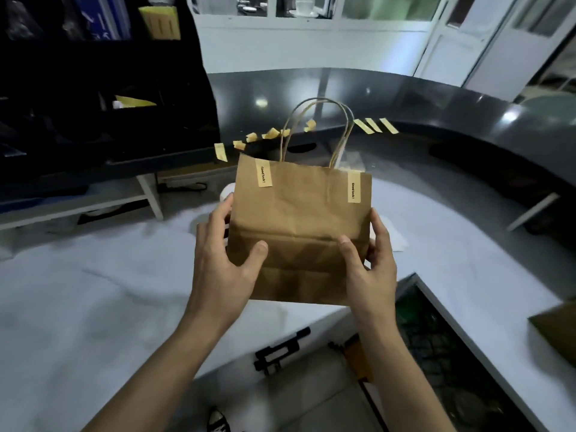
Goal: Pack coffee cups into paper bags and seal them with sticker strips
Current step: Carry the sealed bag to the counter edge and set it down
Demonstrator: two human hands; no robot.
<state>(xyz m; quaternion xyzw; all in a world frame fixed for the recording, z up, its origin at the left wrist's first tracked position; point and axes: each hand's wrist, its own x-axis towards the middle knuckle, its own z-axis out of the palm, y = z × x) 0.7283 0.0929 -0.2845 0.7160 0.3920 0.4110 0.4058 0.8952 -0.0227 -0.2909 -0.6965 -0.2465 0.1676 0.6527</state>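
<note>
The person holds a brown paper bag (pixel 299 226) upright with both hands, above the white counter (pixel 93 275), close to its near edge. The left hand (pixel 223 260) grips the bag's left side: the thumb lies on the front face and the fingers curl around the side. The right hand (pixel 371 263) grips the right side in the same way, thumb on the front, fingers behind. Two sticker strips are folded over the bag's top edge, one (pixel 264 173) near the left corner and one (pixel 353 186) near the right corner. The two paper handles (pixel 314 132) stand up above the top. Spare strips (pixel 375 125) hang along the edge of the dark upper counter (pixel 436 98) behind the bag. Another brown bag (pixel 554 332) lies at the counter's right edge.
</note>
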